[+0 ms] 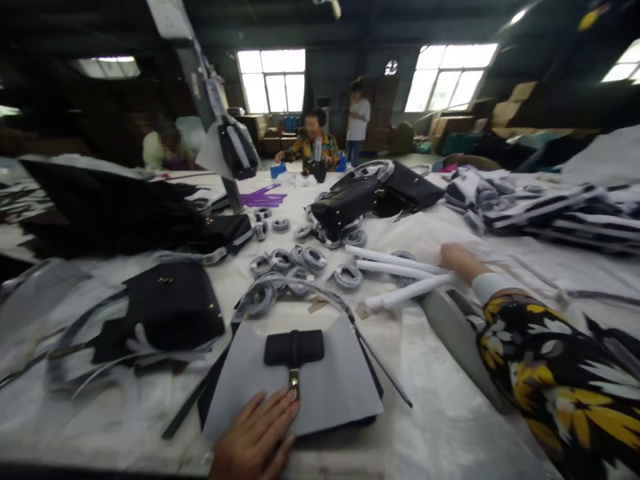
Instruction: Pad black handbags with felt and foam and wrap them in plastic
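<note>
My left hand (257,437) lies flat with fingers stretched out on a grey paper-covered handbag (320,390), just below its black flap tab and metal clasp (294,357). My right hand (460,261), in a flowered sleeve with a white cuff, reaches out to the right and rests at the ends of several white rolled tubes (400,277). Its fingers are blurred and mostly hidden. A thin dark strap (370,353) runs along the bag's right side.
Wrapped strap coils (300,263) lie beyond the bag. Black handbags sit at left (170,310) and farther back (345,203). Striped fabric (550,207) is piled at right. Other people (313,143) work at the far end of the white-covered table (450,427).
</note>
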Tool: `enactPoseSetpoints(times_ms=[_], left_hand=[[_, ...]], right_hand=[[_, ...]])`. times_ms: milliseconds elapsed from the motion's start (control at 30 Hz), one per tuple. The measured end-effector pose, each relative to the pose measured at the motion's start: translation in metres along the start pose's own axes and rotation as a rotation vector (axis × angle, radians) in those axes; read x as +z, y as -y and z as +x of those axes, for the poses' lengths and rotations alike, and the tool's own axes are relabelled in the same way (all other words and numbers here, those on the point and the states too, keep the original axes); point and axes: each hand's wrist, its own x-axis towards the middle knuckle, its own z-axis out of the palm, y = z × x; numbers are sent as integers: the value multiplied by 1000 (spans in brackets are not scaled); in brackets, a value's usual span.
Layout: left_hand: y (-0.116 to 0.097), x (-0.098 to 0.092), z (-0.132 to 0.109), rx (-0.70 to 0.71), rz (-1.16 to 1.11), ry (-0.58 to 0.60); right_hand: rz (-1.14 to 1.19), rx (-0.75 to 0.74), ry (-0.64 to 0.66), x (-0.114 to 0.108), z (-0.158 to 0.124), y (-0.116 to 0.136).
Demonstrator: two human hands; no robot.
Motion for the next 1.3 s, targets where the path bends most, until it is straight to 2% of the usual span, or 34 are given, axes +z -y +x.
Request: enactPoseSetpoints(times_ms=[67,133,167,233,300,333,367,400,467,500,600,633,700,767,867,967,1033,1200,1300], left_hand=[[-5,-8,3,-61,-33,51],[-9,-10,4,-108,-69,74],[-10,-10,4,-124,-85,76],[-12,-10,4,-144,-112,70],[-13,-10,4,-153,-135,54],[-13,-10,4,-158,-145,46],[-14,-10,5,-162,-156,38],[-14,-10,5,-166,-167,32],[-14,-10,4,-171,-186,24],[-14,-9,4,-172,-193,19],[-14,-8,4,-175,-207,-7],[-14,-8,4,-177,-214,-14],[-14,-9,4,-189,-234,-25],[-15,-9,4,-203,-259,-36],[-15,-9,4,-211,-279,-59],[-15,-7,4,-207,-288,-84],[-15,-6,3,-208,-298,-98],[-14,-4,0,-206,-303,-97],[-16,-3,-1,-225,-292,-83]], right_hand=[[8,-2,59,-3,5,-5],[13,-21,65,-14,8,-8],[21,-54,32,-23,8,-6],[87,-185,-130,-48,-1,7],[219,-369,-335,-80,-21,35],[271,-445,-322,-97,-37,55],[316,-482,-284,-113,-54,78],[363,-561,-193,-126,-75,102],[519,-795,54,-140,-119,153],[585,-890,181,-140,-141,177],[673,-1054,472,-114,-200,235],[648,-1059,503,-101,-216,249],[462,-1044,455,-74,-237,265],[343,-1048,409,-55,-249,267],[313,-1085,419,-43,-255,251],[309,-1130,471,-44,-255,231],[315,-1143,462,-49,-255,224],[406,-1131,292,-64,-264,232],[402,-1181,272,-60,-279,238]])
